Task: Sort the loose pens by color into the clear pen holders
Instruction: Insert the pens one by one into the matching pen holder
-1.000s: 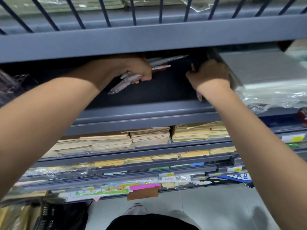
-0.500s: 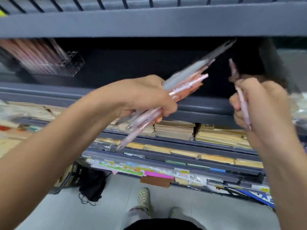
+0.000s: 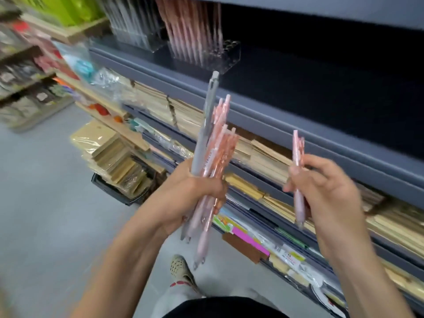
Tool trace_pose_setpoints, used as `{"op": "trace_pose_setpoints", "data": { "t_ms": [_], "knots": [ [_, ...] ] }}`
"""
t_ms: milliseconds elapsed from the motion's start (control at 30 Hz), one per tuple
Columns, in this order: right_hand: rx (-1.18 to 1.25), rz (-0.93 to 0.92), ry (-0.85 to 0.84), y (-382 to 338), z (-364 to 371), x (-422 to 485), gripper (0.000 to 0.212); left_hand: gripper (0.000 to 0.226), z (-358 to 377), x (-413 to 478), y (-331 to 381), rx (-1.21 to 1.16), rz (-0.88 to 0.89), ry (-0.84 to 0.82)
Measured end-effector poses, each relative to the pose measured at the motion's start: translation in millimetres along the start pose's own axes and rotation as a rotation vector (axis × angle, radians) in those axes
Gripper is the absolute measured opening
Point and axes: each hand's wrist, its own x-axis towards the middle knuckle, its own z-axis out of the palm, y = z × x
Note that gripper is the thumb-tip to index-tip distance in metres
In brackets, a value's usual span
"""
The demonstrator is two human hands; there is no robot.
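Beside shelves (image 3: 298, 125), left hand (image 3: 192, 193) grips pen bundle (image 3: 213, 138), right hand (image 3: 325, 191) pinches pink pen (image 3: 298, 152); labels (image 3: 291, 257) blurred.

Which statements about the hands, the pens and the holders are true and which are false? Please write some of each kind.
1. The left hand grips a bundle of pens. True.
2. The right hand holds nothing. False: it holds one pink pen.
3. Every pen in the bundle is pink. False: a grey pen stands among the pink ones and sticks up highest.
4. A clear holder on the shelf has pink pens in it. True.
5. The pink pen is being pushed into the holder. False: it is apart from the holder, lower in the view and to the right.
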Motion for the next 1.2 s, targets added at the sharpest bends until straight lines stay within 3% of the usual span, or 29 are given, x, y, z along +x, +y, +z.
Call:
{"op": "trace_pose_setpoints", "data": {
  "t_ms": [300,600,700,800,1200],
  "knots": [
    [0.054,-0.006,-0.118,-5,147,29,0.025,0.018,-128,-17,-5,-0.1,0.078,0.17],
    [0.037,-0.136,0.101,-12,264,65,0.017,0.029,-255,7,7,-0.121,0.073,0.107],
    [0.025,-0.181,0.194,-20,274,74,0.021,0.036,-280,24,7,-0.117,0.029,0.041],
    [0.033,-0.223,0.302,-27,272,86,0.021,0.023,-290,44,12,-0.148,0.038,-0.044],
    [0.115,-0.415,0.773,-57,221,186,0.014,0.024,-280,122,41,-0.086,0.073,-0.265]
  ]
}}
